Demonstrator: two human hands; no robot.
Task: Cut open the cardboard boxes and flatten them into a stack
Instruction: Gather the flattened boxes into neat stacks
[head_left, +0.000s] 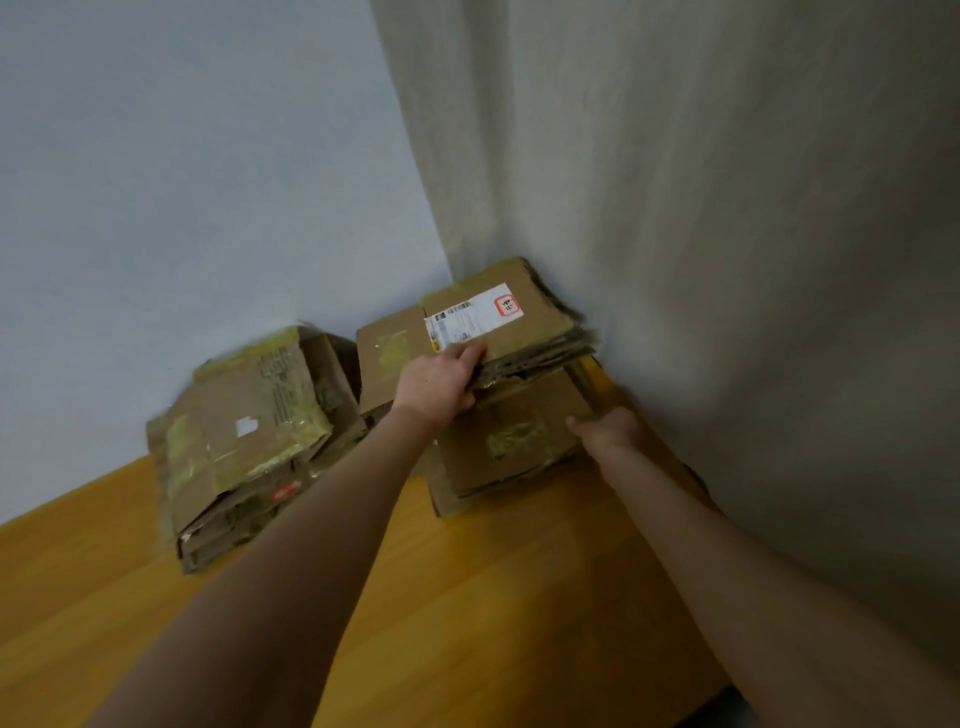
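A bundle of flattened cardboard (524, 332) with a white shipping label on top hangs tilted above the floor in the room's corner. My left hand (441, 382) grips its near edge, thumb on top and fingers underneath. Below it lies a lower pile of flattened boxes (509, 441) on the floor. My right hand (608, 428) touches the right edge of that lower pile; its fingers are hidden behind the cardboard. A second stack of flattened boxes (244, 436), with yellowish tape, sits to the left against the wall.
A pale wall (182, 182) stands behind the stacks and a beige curtain (701, 234) hangs close on the right, touching the cardboard. The wooden floor (467, 597) stretches toward me.
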